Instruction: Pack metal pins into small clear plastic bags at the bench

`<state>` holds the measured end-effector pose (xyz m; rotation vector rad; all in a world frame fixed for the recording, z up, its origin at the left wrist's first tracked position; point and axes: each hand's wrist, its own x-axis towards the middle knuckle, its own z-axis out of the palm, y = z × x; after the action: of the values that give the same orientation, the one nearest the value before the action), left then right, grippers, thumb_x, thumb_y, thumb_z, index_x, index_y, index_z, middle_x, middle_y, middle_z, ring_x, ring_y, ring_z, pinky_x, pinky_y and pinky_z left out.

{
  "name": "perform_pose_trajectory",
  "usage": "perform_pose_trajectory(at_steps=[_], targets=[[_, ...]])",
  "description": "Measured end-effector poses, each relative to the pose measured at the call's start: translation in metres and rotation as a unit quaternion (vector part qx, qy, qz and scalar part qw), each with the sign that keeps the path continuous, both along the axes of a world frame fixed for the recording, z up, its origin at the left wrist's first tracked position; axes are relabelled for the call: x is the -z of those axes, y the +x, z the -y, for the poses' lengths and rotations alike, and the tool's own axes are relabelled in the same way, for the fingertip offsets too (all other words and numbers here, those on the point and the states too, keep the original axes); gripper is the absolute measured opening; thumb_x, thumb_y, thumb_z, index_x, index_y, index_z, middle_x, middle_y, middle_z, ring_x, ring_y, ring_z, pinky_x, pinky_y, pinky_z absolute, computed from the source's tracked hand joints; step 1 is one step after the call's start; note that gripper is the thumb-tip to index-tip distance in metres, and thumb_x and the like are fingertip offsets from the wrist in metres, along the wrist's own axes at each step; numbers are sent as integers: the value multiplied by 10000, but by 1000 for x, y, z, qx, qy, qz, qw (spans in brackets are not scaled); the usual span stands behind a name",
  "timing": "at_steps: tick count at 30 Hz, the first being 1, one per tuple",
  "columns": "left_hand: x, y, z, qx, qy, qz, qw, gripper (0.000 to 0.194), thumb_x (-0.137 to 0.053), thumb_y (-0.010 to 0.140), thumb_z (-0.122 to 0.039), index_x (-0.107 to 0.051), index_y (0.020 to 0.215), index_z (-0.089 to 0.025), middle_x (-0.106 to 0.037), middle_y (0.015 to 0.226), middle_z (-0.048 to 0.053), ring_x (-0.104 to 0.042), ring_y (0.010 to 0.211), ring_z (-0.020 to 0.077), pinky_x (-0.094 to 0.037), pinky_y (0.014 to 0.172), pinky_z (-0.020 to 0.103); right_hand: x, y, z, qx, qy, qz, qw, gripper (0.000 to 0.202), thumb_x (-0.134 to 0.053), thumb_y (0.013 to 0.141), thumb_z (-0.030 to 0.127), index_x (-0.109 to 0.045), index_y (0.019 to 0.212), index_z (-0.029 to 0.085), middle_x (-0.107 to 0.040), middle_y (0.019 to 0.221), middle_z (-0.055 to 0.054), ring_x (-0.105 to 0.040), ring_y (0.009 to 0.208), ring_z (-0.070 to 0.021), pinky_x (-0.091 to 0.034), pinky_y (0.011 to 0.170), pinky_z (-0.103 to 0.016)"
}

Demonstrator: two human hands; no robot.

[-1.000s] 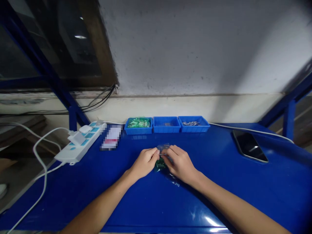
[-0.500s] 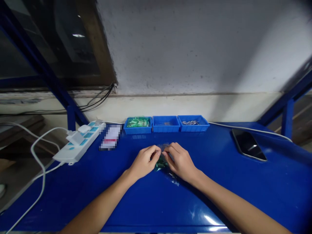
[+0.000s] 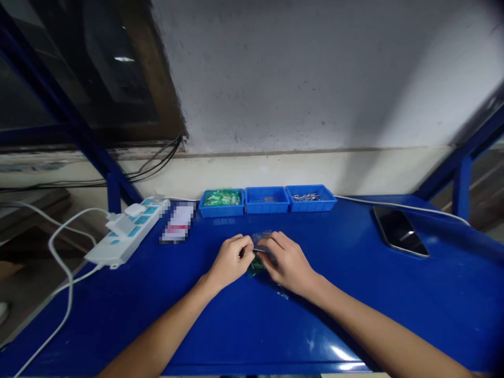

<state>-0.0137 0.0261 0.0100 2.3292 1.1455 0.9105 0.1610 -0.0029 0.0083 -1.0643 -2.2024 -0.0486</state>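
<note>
My left hand [image 3: 233, 260] and my right hand [image 3: 289, 262] are close together over the middle of the blue table, both closed in a pinch. Between their fingertips they grip the top part of a small clear plastic bag [image 3: 262, 235]. Green pieces [image 3: 255, 266] show inside its lower part, partly covered by my right hand. A thin pale edge, probably the bag's opening, runs between the two pinches. Its exact shape is hidden by the fingers.
Three blue bins stand along the wall: one with green plastic pieces [image 3: 222, 198], a middle bin [image 3: 266, 208] with something small and clear, one with screws [image 3: 307, 197]. A power strip [image 3: 129, 231] and a blurred-out object [image 3: 178, 222] are left, a phone [image 3: 401, 231] right.
My fingertips have drawn slightly apart, with a thin edge of the bag now showing between them. My left hand has shifted a little to the left. The bag stays gripped.
</note>
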Motion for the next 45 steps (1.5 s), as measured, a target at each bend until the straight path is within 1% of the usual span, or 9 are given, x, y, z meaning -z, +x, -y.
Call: perform_pose_trajectory(at_steps=[6,10,15,19,24,30,35,41,45], targets=[[2,2,-1,-2,-13,7,1000,286,-380,820,-140,-310,546,-178,-359,525,-35,-405,558,116,-274,550,240,1,-1,1,-16,19,4,1000,111,-466,885,181,-568,929,181,-584,864,-68,-520,783,-181,-416,683,-299],[2,2,1,13,-26,19,999,302,-361,894,-207,-388,595,-172,-438,580,-27,-454,598,114,-312,586,235,2,-1,1,2,23,-5,1000,121,-456,892,189,-576,900,177,-573,831,-63,-502,747,-175,-404,656,-287],[1,0,4,17,-42,48,998,235,-361,931,-288,-511,788,-176,-524,661,-24,-495,605,104,-347,585,217,1,1,-1,31,24,-43,998,146,-459,899,232,-579,846,169,-558,807,-63,-500,728,-169,-406,654,-286],[2,0,5,30,-42,64,997,158,-445,897,-292,-505,997,-186,-529,649,-40,-490,559,97,-357,540,197,1,4,-3,45,18,-65,997,188,-440,911,246,-578,807,171,-546,785,-56,-497,716,-162,-408,653,-287],[2,1,6,28,-15,57,998,106,-448,892,-263,-509,929,-186,-506,650,-37,-481,561,94,-362,548,197,0,5,-4,44,-6,-78,996,212,-422,919,257,-564,782,176,-542,775,-54,-506,719,-168,-421,657,-298],[1,-1,5,27,-8,51,998,164,-392,917,-246,-503,818,-178,-531,673,-18,-485,584,101,-365,571,209,-1,7,-3,0,-25,-84,996,153,-501,876,259,-532,1009,191,-566,929,-80,-541,860,-205,-459,737,-327],[0,-1,4,25,-1,42,999,230,-378,923,-244,-509,747,-176,-551,663,-10,-520,616,112,-379,598,216,1,7,-3,-10,-15,-79,997,102,-471,889,225,-559,929,194,-537,885,-70,-533,802,-182,-459,686,-296],[1,-1,4,31,-5,71,997,134,-447,894,-262,-538,948,-179,-586,745,3,-553,660,118,-420,625,217,0,7,-5,26,-8,-85,996,183,-435,912,263,-579,838,176,-513,847,-65,-518,756,-164,-446,655,-281],[3,0,4,33,4,63,997,121,-469,878,-266,-549,909,-181,-570,706,-4,-542,638,119,-416,615,219,-2,6,-4,32,-21,-83,996,238,-402,922,257,-570,773,179,-518,828,-60,-521,737,-157,-444,646,-274]])
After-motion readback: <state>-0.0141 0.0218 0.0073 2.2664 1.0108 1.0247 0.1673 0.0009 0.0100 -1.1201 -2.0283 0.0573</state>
